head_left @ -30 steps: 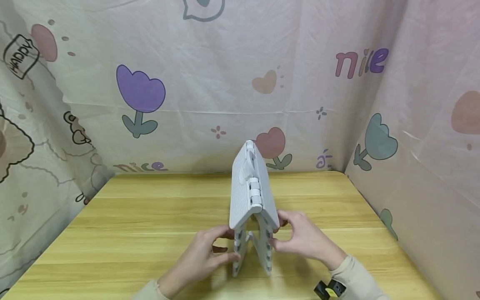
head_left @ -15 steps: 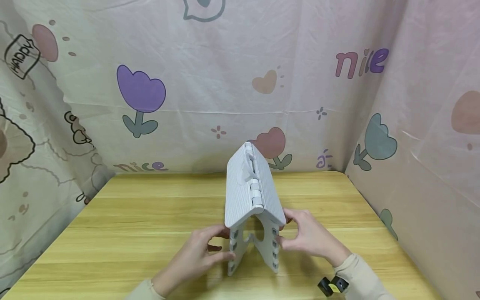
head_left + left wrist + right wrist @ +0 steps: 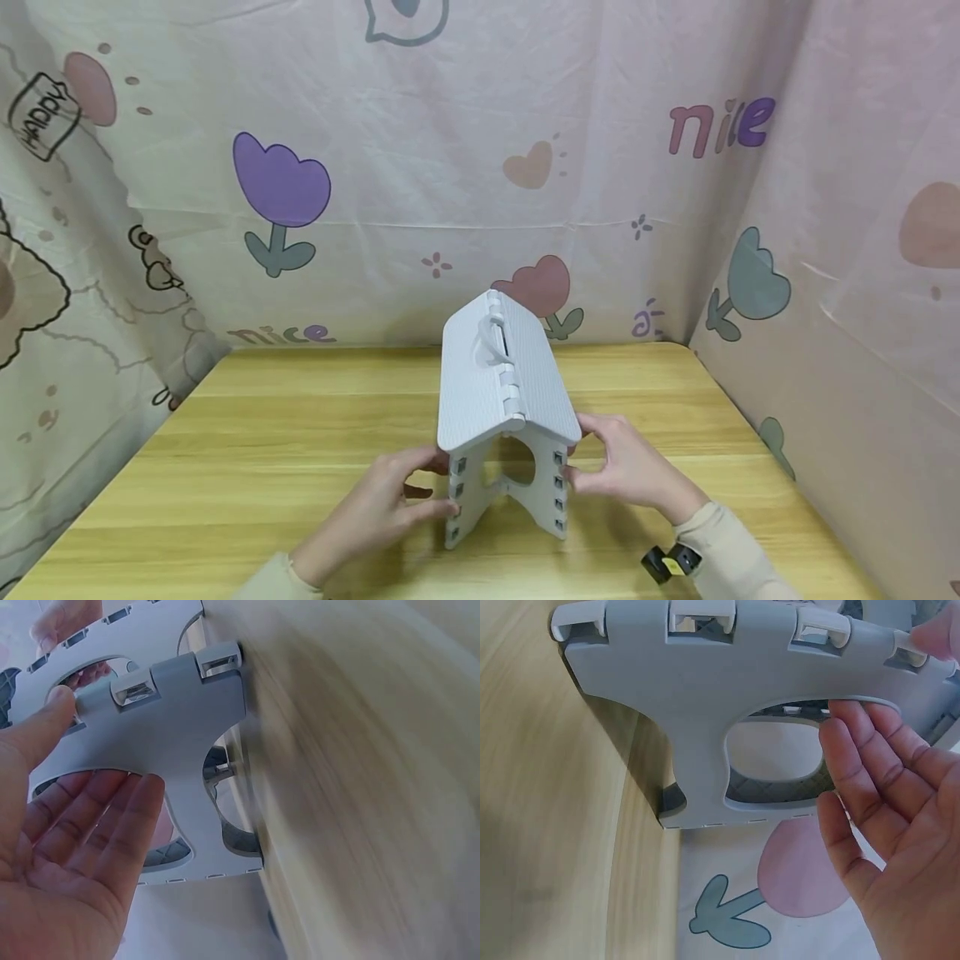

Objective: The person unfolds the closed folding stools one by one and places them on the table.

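A white plastic folding step stool [image 3: 472, 392] stands upright on the wooden table, partly unfolded. Its ribbed top halves slope down like a roof from a hinged ridge, where a carry handle [image 3: 491, 340] sticks up. My left hand [image 3: 378, 504] holds the left leg panel, thumb on its near hinged edge. In the left wrist view, that hand's fingers [image 3: 139, 825] reach to the panel's oval opening. Opposite, my right hand [image 3: 633, 467] holds the right leg panel, thumb at the near edge. Its fingers [image 3: 877, 769] reach into the opening in the right wrist view.
The light wooden table [image 3: 300, 417] extends around the stool on all sides. Behind it hangs a patterned cloth [image 3: 390, 167] with flowers and lettering, continuing along both sides. A small black device [image 3: 671, 564] sits at the right sleeve.
The stool's leg panels and top halves have spread wider apart, and the top has become flatter. My left hand has moved left and my right hand right, each still holding its panel.
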Demonstrator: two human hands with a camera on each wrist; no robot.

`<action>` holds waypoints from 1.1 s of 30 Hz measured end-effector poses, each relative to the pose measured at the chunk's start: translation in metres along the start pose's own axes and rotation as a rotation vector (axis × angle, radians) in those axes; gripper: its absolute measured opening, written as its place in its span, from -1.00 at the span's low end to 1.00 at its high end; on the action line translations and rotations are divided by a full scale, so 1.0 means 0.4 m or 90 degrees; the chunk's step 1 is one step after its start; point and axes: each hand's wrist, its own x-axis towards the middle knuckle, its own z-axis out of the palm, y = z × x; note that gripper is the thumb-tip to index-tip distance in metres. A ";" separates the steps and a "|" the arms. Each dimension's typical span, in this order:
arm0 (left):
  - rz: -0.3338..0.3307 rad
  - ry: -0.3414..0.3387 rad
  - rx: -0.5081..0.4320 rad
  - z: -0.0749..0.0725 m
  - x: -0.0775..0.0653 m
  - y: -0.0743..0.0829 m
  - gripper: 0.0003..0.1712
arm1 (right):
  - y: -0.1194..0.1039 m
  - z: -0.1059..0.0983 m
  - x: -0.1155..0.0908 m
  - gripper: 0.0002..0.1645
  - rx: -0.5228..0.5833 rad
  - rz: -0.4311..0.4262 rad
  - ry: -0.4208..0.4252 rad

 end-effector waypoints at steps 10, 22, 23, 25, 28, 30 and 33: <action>0.027 0.019 0.085 -0.040 0.002 0.002 -0.47 | 0.000 -0.048 0.002 -0.62 -0.003 0.044 -0.034; 0.027 0.120 0.146 -0.176 0.112 0.075 -0.07 | -0.059 -0.148 0.108 -0.36 0.016 0.016 0.049; 0.023 0.114 0.155 -0.178 0.128 0.081 -0.02 | -0.067 -0.147 0.124 -0.29 0.019 0.016 0.041; 0.020 0.094 0.169 -0.178 0.160 0.088 0.10 | -0.075 -0.141 0.156 -0.16 0.019 0.020 0.022; 0.019 0.059 0.171 -0.171 0.209 0.091 0.26 | -0.078 -0.125 0.199 0.06 0.015 0.026 -0.009; 0.025 0.039 0.167 -0.164 0.239 0.088 0.33 | -0.077 -0.113 0.223 0.19 0.009 0.027 -0.022; 0.026 0.017 0.161 -0.153 0.272 0.084 0.39 | -0.074 -0.093 0.249 0.33 0.013 0.022 -0.036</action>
